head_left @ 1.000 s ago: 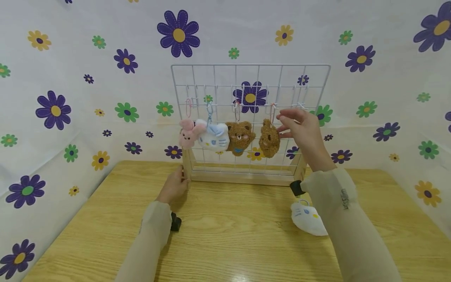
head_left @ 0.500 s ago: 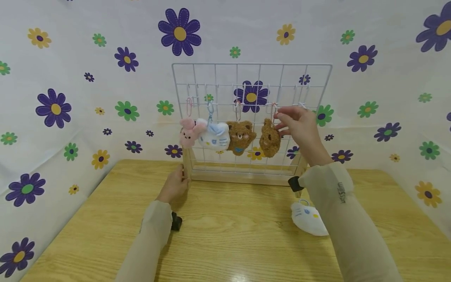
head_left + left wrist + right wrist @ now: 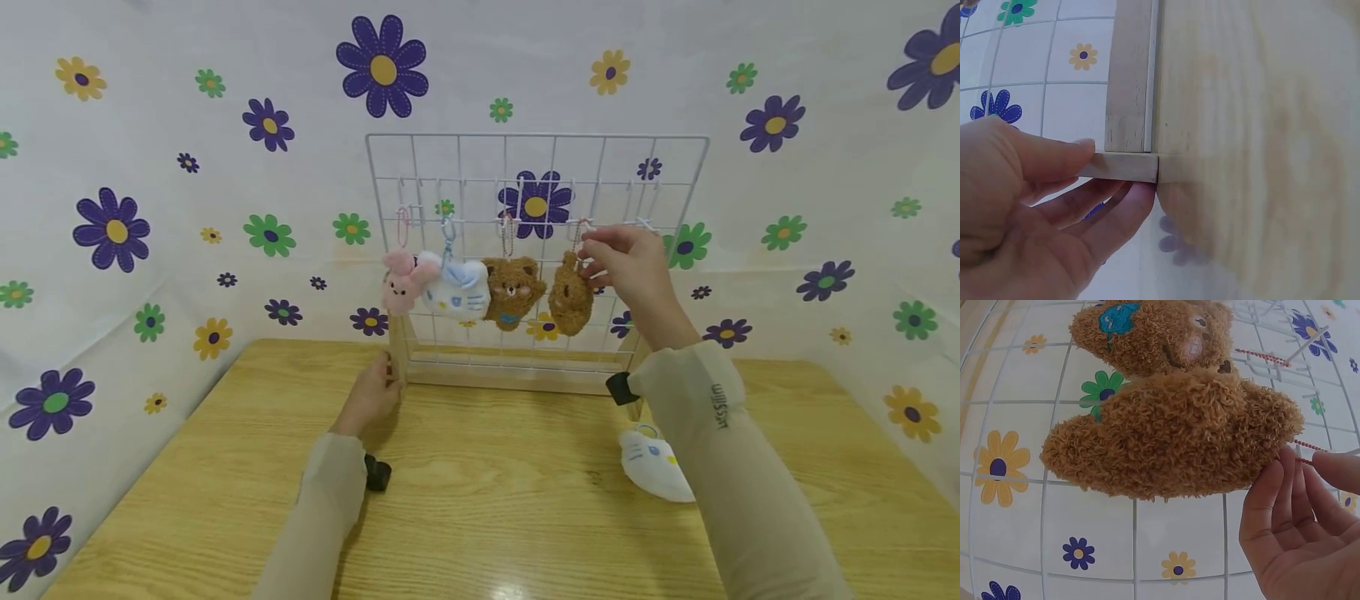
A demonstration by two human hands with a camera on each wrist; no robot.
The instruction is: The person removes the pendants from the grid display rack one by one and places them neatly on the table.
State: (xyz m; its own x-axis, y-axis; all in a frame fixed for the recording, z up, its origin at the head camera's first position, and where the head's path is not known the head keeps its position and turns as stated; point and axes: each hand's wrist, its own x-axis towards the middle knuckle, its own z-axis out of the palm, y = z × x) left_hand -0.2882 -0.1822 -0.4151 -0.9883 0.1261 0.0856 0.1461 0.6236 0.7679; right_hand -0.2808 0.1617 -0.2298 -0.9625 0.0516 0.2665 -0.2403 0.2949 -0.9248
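A brown plush bear keychain [image 3: 570, 302] hangs turned sideways from a hook on the white wire grid rack [image 3: 536, 136]. At its top, my right hand [image 3: 632, 271] pinches the red ball chain [image 3: 1304, 460] between thumb and fingers; in the right wrist view the fingertips touch the plush too. My left hand [image 3: 370, 393] grips the left wooden foot [image 3: 1125, 167] of the rack, thumb above and fingers below. Left of the turned bear hang a second brown bear [image 3: 513, 292], a white cat plush [image 3: 455, 290] with a blue bow, and a pink plush [image 3: 402, 292].
Another white cat plush [image 3: 652, 469] lies on the wooden table [image 3: 480, 483], partly hidden by my right sleeve [image 3: 720, 450]. Several white hooks line the grid. A flower-printed cloth [image 3: 300, 50] stands behind and at both sides.
My right hand has moved slightly left, with the chain between its fingers, and the turned bear has swung slightly left with it. The left hand stays on the rack's foot.
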